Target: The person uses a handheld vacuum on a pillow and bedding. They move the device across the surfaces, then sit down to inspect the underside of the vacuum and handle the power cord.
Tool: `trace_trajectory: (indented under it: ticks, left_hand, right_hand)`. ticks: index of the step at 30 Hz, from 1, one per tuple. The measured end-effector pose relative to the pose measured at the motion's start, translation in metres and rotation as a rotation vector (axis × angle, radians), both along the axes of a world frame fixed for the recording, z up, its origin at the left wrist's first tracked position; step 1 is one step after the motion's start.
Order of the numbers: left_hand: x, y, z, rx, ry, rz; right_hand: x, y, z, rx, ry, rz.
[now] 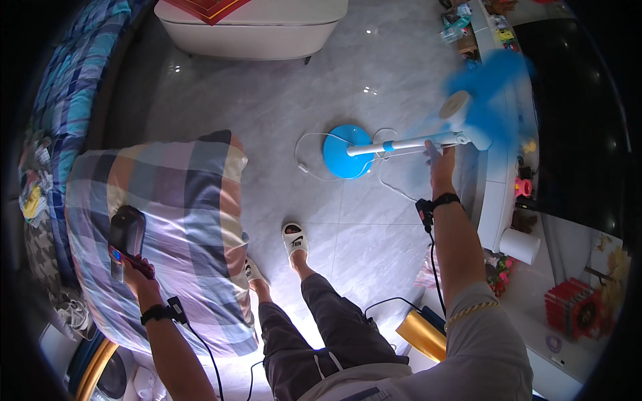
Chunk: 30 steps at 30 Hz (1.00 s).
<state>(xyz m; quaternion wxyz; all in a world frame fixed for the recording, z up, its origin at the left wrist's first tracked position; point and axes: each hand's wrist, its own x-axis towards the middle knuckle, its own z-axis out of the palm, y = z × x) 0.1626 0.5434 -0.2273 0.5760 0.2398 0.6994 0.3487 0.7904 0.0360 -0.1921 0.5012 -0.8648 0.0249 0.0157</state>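
My left hand [141, 276] holds a handheld appliance [128, 233] with a dark, rounded head and a reddish handle; a small blue light glows on it. The appliance is over a plaid-covered padded surface [165, 200], and whether they touch I cannot tell. At right, my right hand [441, 165] grips the white pole [419, 142] of a pedestal fan just under its head. The fan's blue blades [494, 95] are blurred and show no cage around them. Its round blue base [347, 153] stands on the grey tiled floor.
White fan cord [303, 168] loops around the base. A white oblong table [251, 30] stands ahead. Along the right runs a low cabinet [494, 150] with small items, beside a large black screen [577, 125]. Black cables trail from both wrists. A blue plaid-covered seat [83, 85] lies left.
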Motion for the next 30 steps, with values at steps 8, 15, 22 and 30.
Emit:
trace_trajectory:
  ticks: [8,15,22,30]
  left_hand:
    - [0.003,-0.074,0.004,-0.032,-0.003,-0.054]
    - [-0.015,-0.101,0.003,0.028,0.034,-0.041]
    - [0.003,-0.106,0.007,0.01,0.037,-0.016]
    - [0.004,-0.105,-0.002,-0.009,0.015,-0.022]
  right_hand:
    - [0.051,-0.049,0.006,0.01,0.117,0.33]
    - [0.026,-0.07,-0.001,0.102,0.327,0.353]
    - [0.033,-0.014,-0.007,0.065,0.246,0.185]
    - [0.081,-0.087,-0.005,-0.199,0.24,0.325]
